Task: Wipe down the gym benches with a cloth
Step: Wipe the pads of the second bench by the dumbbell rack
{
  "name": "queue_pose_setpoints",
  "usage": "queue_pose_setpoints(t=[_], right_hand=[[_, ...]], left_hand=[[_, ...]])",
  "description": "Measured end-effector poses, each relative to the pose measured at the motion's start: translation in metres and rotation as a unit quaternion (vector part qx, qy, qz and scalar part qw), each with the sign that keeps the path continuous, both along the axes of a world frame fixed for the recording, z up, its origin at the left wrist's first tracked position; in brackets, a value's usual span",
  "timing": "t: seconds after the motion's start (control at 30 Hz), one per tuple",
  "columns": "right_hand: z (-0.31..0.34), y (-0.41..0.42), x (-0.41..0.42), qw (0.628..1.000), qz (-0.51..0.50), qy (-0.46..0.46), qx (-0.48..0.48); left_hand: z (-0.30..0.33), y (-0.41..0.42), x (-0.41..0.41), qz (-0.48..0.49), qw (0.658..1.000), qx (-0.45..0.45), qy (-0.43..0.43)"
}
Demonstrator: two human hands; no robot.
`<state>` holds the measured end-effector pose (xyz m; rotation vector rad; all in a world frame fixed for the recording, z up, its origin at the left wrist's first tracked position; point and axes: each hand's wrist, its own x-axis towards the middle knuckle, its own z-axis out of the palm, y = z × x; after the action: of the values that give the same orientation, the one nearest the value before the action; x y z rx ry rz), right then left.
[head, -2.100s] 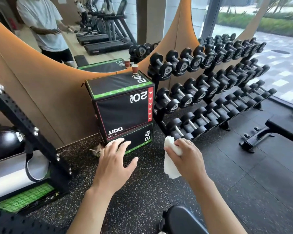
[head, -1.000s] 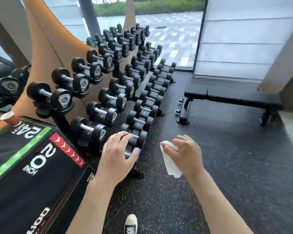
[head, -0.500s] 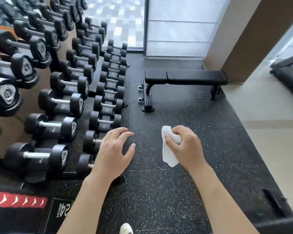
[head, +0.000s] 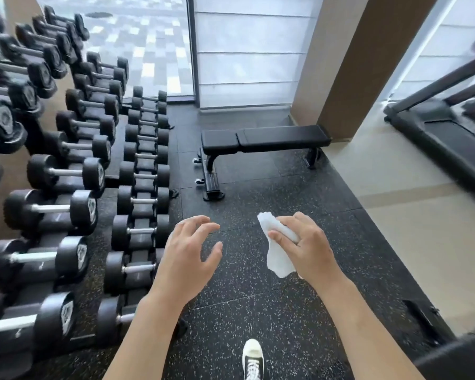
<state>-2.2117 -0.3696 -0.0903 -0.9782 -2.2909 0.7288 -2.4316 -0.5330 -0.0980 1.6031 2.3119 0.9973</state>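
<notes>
A black padded flat bench (head: 266, 137) stands crosswise on the speckled rubber floor, well ahead of both hands and next to a brown pillar. My right hand (head: 309, 246) is closed around a crumpled white cloth (head: 279, 250), which hangs below the fist in mid-air. My left hand (head: 188, 256) hovers beside it at the same height, fingers spread and curled, holding nothing. Neither hand touches the bench.
A long tiered rack of black dumbbells (head: 66, 171) fills the left side. A treadmill (head: 447, 138) stands on the pale floor at right. Another dark padded edge (head: 455, 357) shows at the bottom right. My shoe (head: 252, 357) is on the rubber floor below.
My view has swung right, away from the plyo box and along the dumbbell rack, bringing the bench to the centre and slightly nearer. Both hands keep their pose, cloth still in the right.
</notes>
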Motion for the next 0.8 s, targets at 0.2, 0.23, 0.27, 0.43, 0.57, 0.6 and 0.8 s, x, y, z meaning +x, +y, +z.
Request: queue_pose_setpoints(t=[0.2,0.23,0.27,0.43,0.57,0.6,0.8], right_hand=[[-0.013,0.073,-0.005,0.999,-0.029,0.001,0.038],[-0.014,0.090,-0.006,0.999,-0.031,0.007,0.040],[-0.015,0.109,-0.007,0.999,-0.031,0.013,0.040],[-0.006,0.208,-0.004,0.998,-0.031,0.021,0.042],[0.007,0.279,-0.001,0.998,-0.026,0.037,0.047],[0.010,0.294,-0.001,0.998,-0.024,0.038,0.048],[0.010,0.356,-0.009,0.997,-0.036,0.065,0.024]], left_hand=[[-0.002,0.079,-0.004,0.000,1.000,-0.009,0.013],[-0.002,0.097,-0.003,-0.001,1.000,-0.011,0.018],[-0.001,0.116,-0.002,-0.001,1.000,-0.015,0.023],[0.017,0.217,0.005,0.002,0.998,-0.029,0.047],[0.033,0.283,0.007,0.011,0.998,-0.022,0.057],[0.036,0.295,0.008,0.012,0.998,-0.025,0.060],[0.039,0.353,0.000,0.009,0.997,-0.036,0.066]])
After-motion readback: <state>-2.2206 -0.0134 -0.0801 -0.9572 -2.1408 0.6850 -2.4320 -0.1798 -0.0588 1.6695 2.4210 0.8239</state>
